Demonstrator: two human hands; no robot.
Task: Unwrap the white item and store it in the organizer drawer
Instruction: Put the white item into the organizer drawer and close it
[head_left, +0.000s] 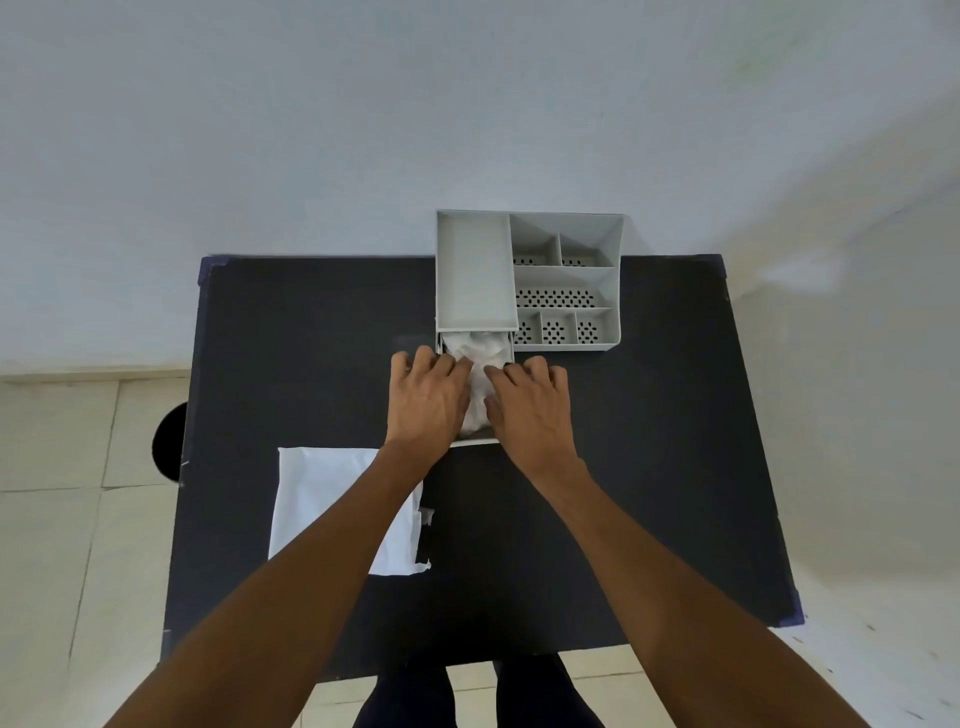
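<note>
A grey desk organizer (475, 270) stands at the far edge of the black table. Its drawer (475, 442) is pulled out toward me. A crumpled white item (480, 358) lies inside the drawer. My left hand (428, 400) rests palm down on the drawer's left side, its fingers touching the white item. My right hand (530, 405) presses on the item from the right, fingers bent over it. Both hands hide most of the drawer. A flat white wrapper (322, 499) with a torn edge lies on the table near my left forearm.
The organizer's right half has several open compartments (563, 296) with perforated floors. The black table (649, 441) stands against a pale wall. Tiled floor (62, 519) shows on the left, with a dark round object (169, 441) beside the table's left edge.
</note>
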